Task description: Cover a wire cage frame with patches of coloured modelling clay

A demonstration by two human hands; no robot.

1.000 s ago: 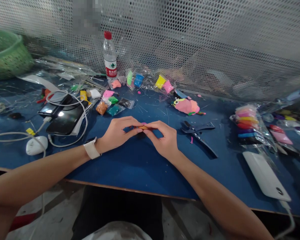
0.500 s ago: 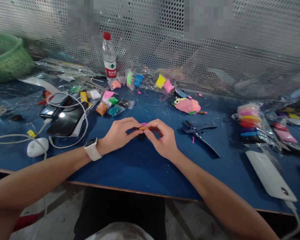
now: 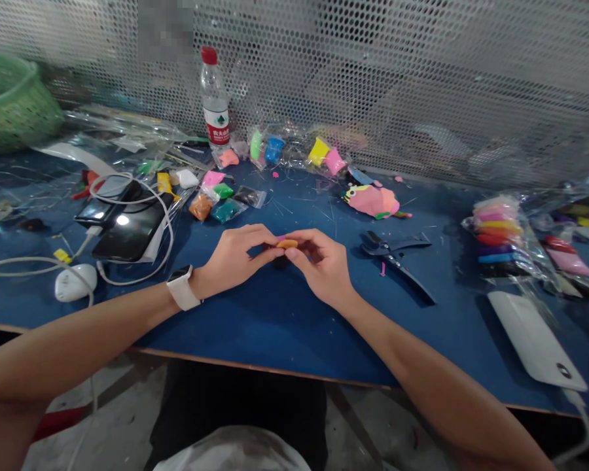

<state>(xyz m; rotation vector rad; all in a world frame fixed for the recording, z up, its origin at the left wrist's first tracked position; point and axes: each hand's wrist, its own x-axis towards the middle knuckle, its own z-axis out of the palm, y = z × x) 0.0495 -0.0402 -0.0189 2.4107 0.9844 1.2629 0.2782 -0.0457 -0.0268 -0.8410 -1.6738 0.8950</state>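
Observation:
Over the middle of the table, my left hand (image 3: 238, 256) and my right hand (image 3: 324, 267) meet at the fingertips. Between them they pinch a small piece of orange and purple modelling clay (image 3: 288, 244), mostly covered by the fingers. A dark patch shows just under it, too small to make out. Right of my right hand lie dark-handled cutters (image 3: 397, 263), with a pink scrap (image 3: 383, 269) beside them. Farther back rests a pink clay figure (image 3: 370, 200) with a yellow-green face and a white eye.
Bags of coloured clay (image 3: 226, 210) lie behind my left hand, near a water bottle (image 3: 216, 98). Phones (image 3: 130, 235) and a looped white cable sit left. On the right are stacked clay packs (image 3: 498, 229) and a white power bank (image 3: 535, 337). A perforated metal panel (image 3: 397, 85) stands behind.
The orange clay shows more between my fingertips, and less of the purple is visible. My right fingers have shifted slightly around it. The whole view has tilted a little.

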